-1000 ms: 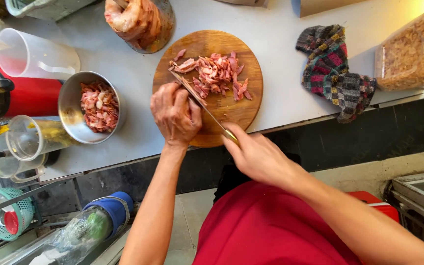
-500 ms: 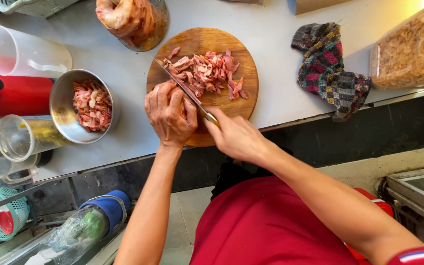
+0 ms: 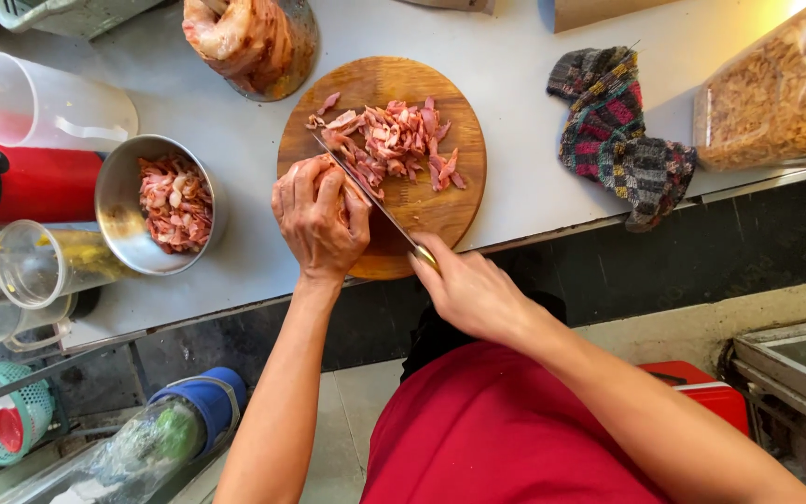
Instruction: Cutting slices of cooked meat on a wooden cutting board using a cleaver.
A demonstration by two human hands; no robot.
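Head view, looking straight down — your left hand is curled, knuckles up, pressing on a piece of meat at the near-left part of the round wooden cutting board; only a sliver of that piece shows past your fingers. Your right hand is closed around the handle of the knife, off the board's near edge and toward your body. The two hands sit close but not touching, with the blade running between them.

That blade's long axis is the thing to watch — it slants from your right hand up and leftward across the board, its flat lying right alongside the knuckles of your left hand, tip ending near the board's far-left rim. The pile of chopped meat lies just beyond the blade, spread over the middle and far half of the board. Your left hand is the nearer one to it.

Around you: a steel bowl with more cut meat sits on the counter left of the board, near but apart. A large chunk of meat stands in a dish beyond the board's far-left edge. A plaid cloth lies crumpled to the right, a clear tub past it. Nothing lies between blade and pile.
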